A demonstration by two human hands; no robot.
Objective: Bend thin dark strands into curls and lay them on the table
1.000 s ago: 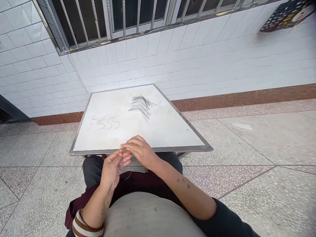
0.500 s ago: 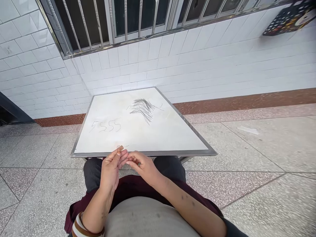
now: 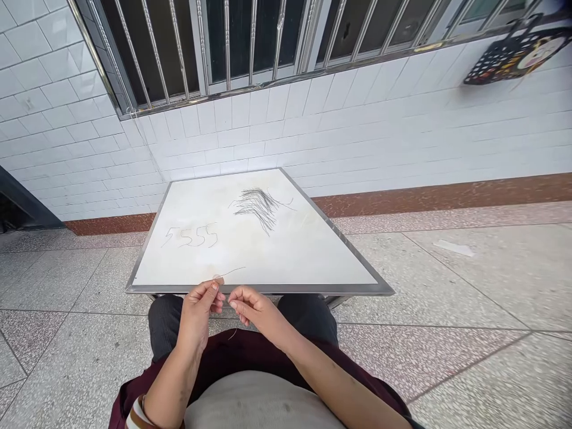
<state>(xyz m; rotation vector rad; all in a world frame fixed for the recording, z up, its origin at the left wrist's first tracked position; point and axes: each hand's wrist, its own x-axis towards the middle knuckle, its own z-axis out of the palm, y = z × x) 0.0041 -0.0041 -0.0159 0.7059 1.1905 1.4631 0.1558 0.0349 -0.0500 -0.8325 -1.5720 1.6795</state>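
My left hand [image 3: 200, 307] is closed in a pinch at the table's near edge. From its fingertips a thin wire-like strand [image 3: 235, 270] reaches out to the right. A small tan patch [image 3: 218, 280] shows at these fingertips; I cannot tell whether it is a wrap or a loose piece. Just to the right, my right hand [image 3: 254, 307] is also pinched, on a thin strand whose curved end [image 3: 233, 335] seems to hang below it. On the white table [image 3: 304, 256] lie a bundle of dark thin strands [image 3: 259, 205] and several bent strands [image 3: 190, 235] shaped like fives.
The table has a grey metal rim and stands against a white tiled wall [image 3: 357, 131]. Above is a barred window [image 3: 252, 42]. A patterned bag [image 3: 513, 56] hangs at upper right. A white scrap [image 3: 453, 247] lies on the speckled floor. My knees are under the table edge.
My hands have drawn slightly apart, and both sit a little lower in view. More of the strand shows beyond the left fingertips. The view has tilted slightly upward.
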